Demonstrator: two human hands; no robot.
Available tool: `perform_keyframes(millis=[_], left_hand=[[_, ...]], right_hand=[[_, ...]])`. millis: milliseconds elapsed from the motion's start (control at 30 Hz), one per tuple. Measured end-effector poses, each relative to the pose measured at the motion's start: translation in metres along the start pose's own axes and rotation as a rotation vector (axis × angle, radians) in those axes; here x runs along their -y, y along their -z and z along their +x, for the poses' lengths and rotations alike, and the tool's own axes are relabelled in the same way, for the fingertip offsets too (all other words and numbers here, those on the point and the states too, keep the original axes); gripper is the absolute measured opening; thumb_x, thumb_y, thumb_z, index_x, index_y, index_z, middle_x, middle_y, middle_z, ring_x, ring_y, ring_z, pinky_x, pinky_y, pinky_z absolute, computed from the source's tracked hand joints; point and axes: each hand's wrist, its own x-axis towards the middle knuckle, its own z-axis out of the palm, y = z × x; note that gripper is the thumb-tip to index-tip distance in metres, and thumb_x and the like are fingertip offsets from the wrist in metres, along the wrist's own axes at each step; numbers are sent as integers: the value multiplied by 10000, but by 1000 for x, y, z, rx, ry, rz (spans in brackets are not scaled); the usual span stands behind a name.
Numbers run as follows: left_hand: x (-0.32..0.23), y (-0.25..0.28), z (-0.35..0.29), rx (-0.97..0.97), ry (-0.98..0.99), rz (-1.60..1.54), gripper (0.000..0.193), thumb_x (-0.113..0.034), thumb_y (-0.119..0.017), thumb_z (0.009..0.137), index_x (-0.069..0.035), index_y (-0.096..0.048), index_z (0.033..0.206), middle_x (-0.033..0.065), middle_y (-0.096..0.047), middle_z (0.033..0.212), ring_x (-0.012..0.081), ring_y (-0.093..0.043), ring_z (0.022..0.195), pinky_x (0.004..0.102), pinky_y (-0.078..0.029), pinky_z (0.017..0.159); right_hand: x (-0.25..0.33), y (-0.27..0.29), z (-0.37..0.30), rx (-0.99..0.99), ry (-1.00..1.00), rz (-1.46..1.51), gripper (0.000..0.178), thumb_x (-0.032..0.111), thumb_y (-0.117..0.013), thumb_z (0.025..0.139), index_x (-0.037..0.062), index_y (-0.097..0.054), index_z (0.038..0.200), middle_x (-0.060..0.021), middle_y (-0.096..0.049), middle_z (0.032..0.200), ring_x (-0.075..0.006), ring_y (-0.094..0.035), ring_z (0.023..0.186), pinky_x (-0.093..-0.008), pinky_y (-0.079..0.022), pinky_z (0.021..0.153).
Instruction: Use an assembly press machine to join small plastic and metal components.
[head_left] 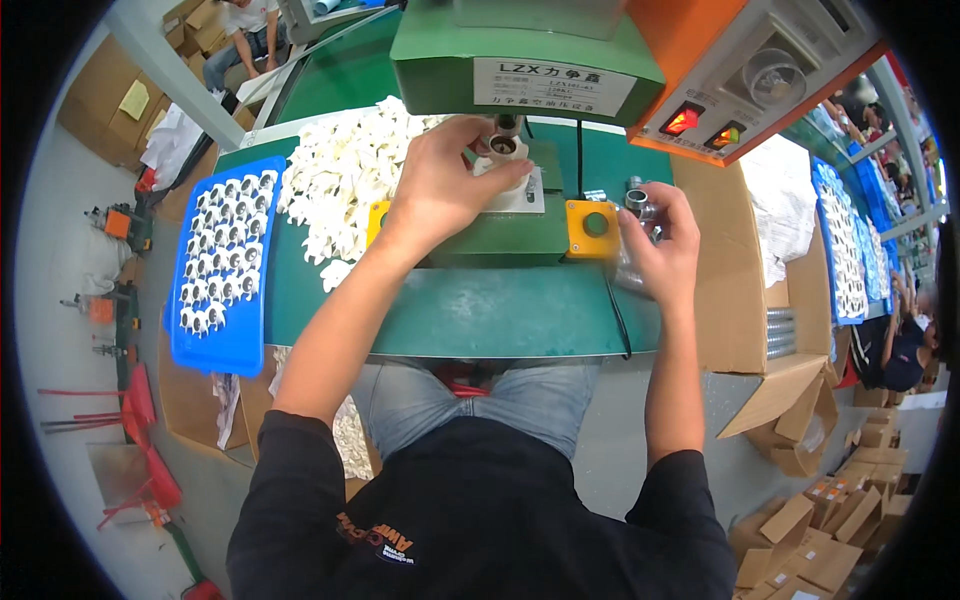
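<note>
The left hand [445, 185] pinches a white part [497, 168] directly under the green press [428, 72], seemingly to keep it steady and lined up, while the right hand [672, 245], well apart, grips a metal ring [637, 199] among loose fittings [596, 196] presumably kept within reach right of the press.

The left hand [440, 185] grips a white part [507, 158] at the green press [435, 60]; the right hand [668, 245] reaches small metal rings [637, 198]. White pieces [345, 170] heap the surface [500, 310], beside a blue tray [230, 345].
</note>
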Motion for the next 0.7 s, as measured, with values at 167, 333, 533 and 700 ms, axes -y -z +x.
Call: perform_keyframes(millis=[167, 333, 533, 700], left_hand=[[6, 42, -34, -86, -125, 151, 412, -209, -881, 789, 6, -739, 1112, 120, -747, 1099, 247, -710, 989, 346, -564, 844], [36, 141, -101, -312, -71, 445, 419, -173, -910, 747, 6, -747, 1089, 156, -692, 1167, 313, -670, 1110, 389, -533, 983], [77, 255, -234, -426, 547, 899, 472, -315, -909, 772, -57, -790, 1148, 104, -614, 1011, 262, -634, 916, 389, -538, 832], [95, 262, -268, -326, 580, 788, 486, -340, -891, 791, -56, -781, 1169, 103, -657, 964, 248, -661, 856, 379, -553, 797]], right_hand=[[20, -28, 4, 91, -85, 197, 337, 98, -821, 863, -1, -638, 1129, -21, -620, 951, -84, -537, 779, -245, -465, 697], [12, -19, -7, 28, -44, 367, 385, -6, -736, 934, -21, -597, 1293, -89, -668, 1153, -153, -641, 1043, -322, -515, 967], [-9, 0, -34, 47, -149, 377, 364, 17, -695, 960, -45, -564, 1294, -109, -633, 1138, -163, -614, 1022, -306, -498, 910], [-12, -12, -43, 103, -127, 481, 349, 41, -713, 959, -34, -571, 1269, -87, -629, 1128, -141, -599, 971, -288, -492, 881]])
